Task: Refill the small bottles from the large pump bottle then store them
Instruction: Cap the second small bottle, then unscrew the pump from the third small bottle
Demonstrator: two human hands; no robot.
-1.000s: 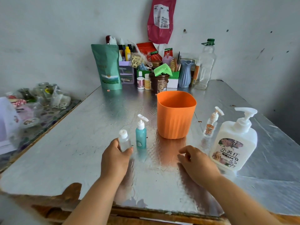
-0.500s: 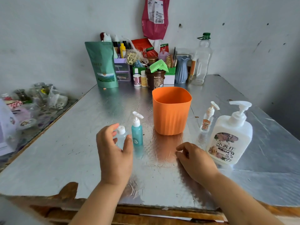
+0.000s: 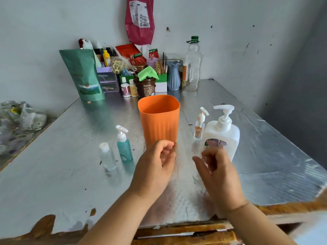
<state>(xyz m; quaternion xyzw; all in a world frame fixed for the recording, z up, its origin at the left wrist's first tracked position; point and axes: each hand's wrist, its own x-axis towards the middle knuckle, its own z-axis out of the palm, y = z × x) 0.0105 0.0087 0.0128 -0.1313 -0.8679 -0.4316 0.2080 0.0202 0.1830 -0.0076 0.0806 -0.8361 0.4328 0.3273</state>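
Note:
A large white pump bottle (image 3: 223, 135) stands at the right of the foil-covered table (image 3: 62, 165). Beside it stands a small clear pump bottle (image 3: 200, 126). An orange cup (image 3: 159, 119) sits in the middle. Left of it stand a teal pump bottle (image 3: 124, 147) and a clear bottle with a white cap (image 3: 107, 157). My left hand (image 3: 154, 168) hovers in front of the cup, fingers loosely curled, holding nothing. My right hand (image 3: 218, 170) hovers in front of the large bottle, fingers relaxed and empty. Both hands look blurred.
Along the back wall stand a green pouch (image 3: 83, 75), a brown jar (image 3: 145, 87), a blue vase (image 3: 174, 76), a tall clear bottle (image 3: 192, 66) and other clutter. Glass jars and bags (image 3: 19, 114) lie at the left. The table's worn front edge (image 3: 177, 227) is close to me.
My left hand let go of the white-capped clear bottle and moved right, in front of the orange cup. My right hand lifted off the table toward the large pump bottle.

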